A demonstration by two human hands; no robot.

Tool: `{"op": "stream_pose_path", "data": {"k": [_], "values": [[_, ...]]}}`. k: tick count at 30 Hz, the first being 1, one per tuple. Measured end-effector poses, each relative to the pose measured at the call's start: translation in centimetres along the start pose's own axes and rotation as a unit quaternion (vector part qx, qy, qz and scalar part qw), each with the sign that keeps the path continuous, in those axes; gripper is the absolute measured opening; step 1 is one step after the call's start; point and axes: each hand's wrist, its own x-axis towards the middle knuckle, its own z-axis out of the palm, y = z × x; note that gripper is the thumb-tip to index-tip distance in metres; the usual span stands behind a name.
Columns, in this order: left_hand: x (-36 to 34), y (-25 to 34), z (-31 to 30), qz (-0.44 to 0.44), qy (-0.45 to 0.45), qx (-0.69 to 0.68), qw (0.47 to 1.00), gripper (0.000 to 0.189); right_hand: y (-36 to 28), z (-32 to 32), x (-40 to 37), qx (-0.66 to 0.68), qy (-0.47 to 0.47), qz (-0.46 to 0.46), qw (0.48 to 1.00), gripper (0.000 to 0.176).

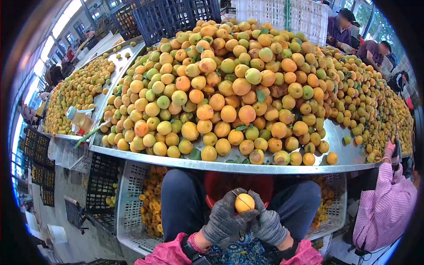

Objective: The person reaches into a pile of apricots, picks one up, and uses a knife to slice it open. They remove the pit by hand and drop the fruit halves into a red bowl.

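Between my two gloved hands is a yellow-orange apricot (pixel 244 202), held in front of my lap. My left hand (pixel 226 217), in a dark grey knit glove, is closed round its left side and underside. The fingers of my right hand (pixel 268 222), gloved in the same grey, are curled against the apricot's right side. A thin dark line runs slantwise across the fruit; I cannot tell whether it is a cut or a thin blade. Behind the hands, between my knees, sits a red container (pixel 221 182), its inside mostly hidden.
A metal-edged table (pixel 212 164) bears a large heap of apricots (pixel 238 88). Below it stands a pale crate (pixel 132 221) with split apricots. A plastic jar (pixel 81 118) is at the left. Crates (pixel 176 20) stand behind the heap; a co-worker's checked sleeve (pixel 383 198) is at right.
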Motion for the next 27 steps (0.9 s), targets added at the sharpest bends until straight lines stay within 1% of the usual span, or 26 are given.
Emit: {"op": "stream_pose_path", "data": {"k": [1,2,3,4,5,6,7,8,9,10,11,12,13,14,15,17,18,20,21,23,24,26,27], "values": [[0.1,-0.4,-0.1,-0.016,-0.017,-0.001,1.0,0.058,0.0,-0.3,0.1,0.0,-0.001,0.001,1.0,0.076],[0.3,-0.7,-0.1,-0.018,-0.017,-0.001,1.0,0.058,0.0,-0.7,0.1,0.013,-0.034,0.028,0.999,0.072],[0.3,-1.0,-0.2,-0.029,-0.032,-0.031,0.999,0.058,0.0,-0.9,0.1,0.026,-0.067,0.056,0.996,0.067],[0.2,-1.2,-0.2,-0.041,-0.046,-0.062,0.996,0.058,0.1,-0.9,0.2,0.028,-0.07,0.06,0.995,0.067],[0.3,-1.3,-0.4,-0.045,-0.047,-0.063,0.996,0.058,0.1,-0.9,0.5,0.065,-0.056,0.041,0.995,0.061],[0.5,-1.4,-0.6,-0.064,-0.072,-0.091,0.991,0.059,0.3,-1.0,0.7,0.102,-0.041,0.023,0.994,0.056],[0.5,-1.5,-0.7,-0.085,-0.098,-0.12,0.984,0.06,0.5,-1.0,0.7,0.103,-0.043,0.028,0.993,0.056],[0.3,-1.9,-0.9,-0.087,-0.098,-0.122,0.984,0.06,0.9,-1.0,0.8,0.126,-0.042,0.039,0.99,0.052],[0.1,-2.4,-1.0,-0.088,-0.13,-0.121,0.98,0.062,0.9,-1.2,1.3,0.148,-0.039,0.048,0.987,0.049],[-0.1,-2.8,-1.2,-0.088,-0.161,-0.12,0.976,0.065,0.7,-1.9,1.7,0.258,-0.04,0.088,0.961,0.046],[-0.2,-3.1,-1.4,-0.089,-0.161,-0.121,0.976,0.065,0.7,-2.2,1.9,0.257,-0.041,0.088,0.961,0.046],[-0.2,-3.2,-1.6,-0.139,-0.147,-0.239,0.95,0.069,0.7,-2.6,2.0,0.311,-0.049,0.154,0.937,0.045],[-0.1,-3.4,-1.7,-0.185,-0.131,-0.352,0.908,0.073,0.6,-2.9,2.2,0.361,-0.056,0.217,0.905,0.043],[-0.2,-3.5,-1.7,-0.184,-0.13,-0.354,0.908,0.073,-0.2,-3.0,2.4,0.391,-0.027,0.217,0.894,0.04],[-0.4,-3.6,-1.7,-0.177,-0.123,-0.382,0.899,0.067,-0.7,-3.3,2.4,0.389,-0.029,0.216,0.895,0.04],[-1.0,-3.7,-1.9,-0.163,-0.105,-0.437,0.878,0.057,-1.5,-3.6,2.4,0.443,-0.044,0.279,0.851,0.039],[-1.3,-3.5,-2.3,-0.161,-0.1,-0.438,0.879,0.057,-2.0,-3.7,2.4,0.441,-0.049,0.277,0.852,0.039],[-1.8,-2.8,-3.5,-0.175,-0.103,-0.485,0.85,0.045,-3.3,-3.7,2.6,0.469,-0.017,0.271,0.84,0.039],[-2.3,-3.0,-3.7,-0.172,-0.097,-0.484,0.852,0.045,-3.9,-3.5,2.9,0.47,-0.022,0.267,0.841,0.039],[-3.5,-3.8,-3.7,-0.214,-0.023,-0.539,0.814,0.057,-5.4,-3.1,3.8,0.46,0.006,0.223,0.859,0.047],[-3.9,-4.1,-4.0,-0.21,-0.017,-0.54,0.815,0.057,-6.1,-3.2,4.3,0.447,-0.004,0.208,0.87,0.05],[-4.8,-4.6,-5.0,-0.221,-0.054,-0.642,0.732,0.064,-7.5,-2.7,5.1,0.442,-0.009,0.189,0.877,0.049],[-5.2,-4.6,-5.2,-0.217,-0.049,-0.644,0.732,0.064,-8.1,-2.4,5.5,0.436,-0.007,0.175,0.882,0.049]]}}
